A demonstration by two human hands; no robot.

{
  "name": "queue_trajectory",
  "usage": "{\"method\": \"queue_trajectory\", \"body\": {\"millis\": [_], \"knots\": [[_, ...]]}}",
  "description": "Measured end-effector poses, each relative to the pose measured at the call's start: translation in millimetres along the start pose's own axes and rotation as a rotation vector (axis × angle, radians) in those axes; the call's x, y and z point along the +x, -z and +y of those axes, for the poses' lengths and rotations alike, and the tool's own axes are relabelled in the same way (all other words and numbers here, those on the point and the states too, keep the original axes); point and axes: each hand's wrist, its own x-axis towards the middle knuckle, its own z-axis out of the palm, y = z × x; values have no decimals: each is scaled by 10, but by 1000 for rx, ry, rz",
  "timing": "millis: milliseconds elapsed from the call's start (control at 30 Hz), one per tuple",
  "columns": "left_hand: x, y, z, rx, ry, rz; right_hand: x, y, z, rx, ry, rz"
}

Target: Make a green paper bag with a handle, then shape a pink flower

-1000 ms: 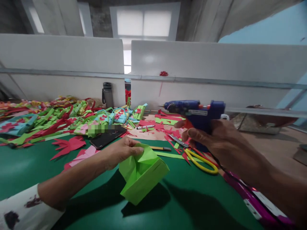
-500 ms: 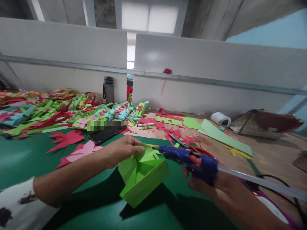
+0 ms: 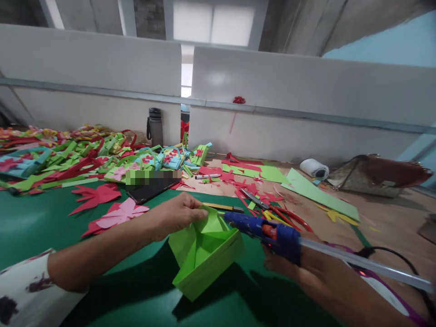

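A folded green paper box (image 3: pixel 211 261) with an open top is tilted above the green mat (image 3: pixel 136 299). Its upper left flap is pinched between the thumb and fingers of my left hand (image 3: pixel 182 215). My right hand (image 3: pixel 306 268) is wrapped round a blue glue gun (image 3: pixel 264 231), with a long clear glue stick (image 3: pixel 361 262) sticking out of its rear. The gun's nozzle is at the upper right edge of the box; whether it touches the paper is unclear.
Behind my hands lie a black phone (image 3: pixel 153 187), a cutter (image 3: pixel 223 207) and red-handled scissors (image 3: pixel 289 215). Coloured paper pieces (image 3: pixel 85 156) heap at left near a bottle (image 3: pixel 155 127). A tape roll (image 3: pixel 314 168) and bag (image 3: pixel 378 176) sit at right.
The glue gun and my right hand have shifted slightly left and down, bringing the nozzle to the box's edge. The cutter and yellow scissor handles show more now.
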Motion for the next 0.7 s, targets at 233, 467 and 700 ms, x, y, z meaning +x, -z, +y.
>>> {"method": "queue_trajectory", "body": {"millis": [233,467,700], "knots": [[-13,-25,13,-8,17,-13,3,-20,24,-109,9,-61],[-6,-34,-8,-168,107,-4,9,43,-13,-62,-39,-141],[-50,-50,39,-157,88,-32,10,125,-80,28,-101,-188]]}}
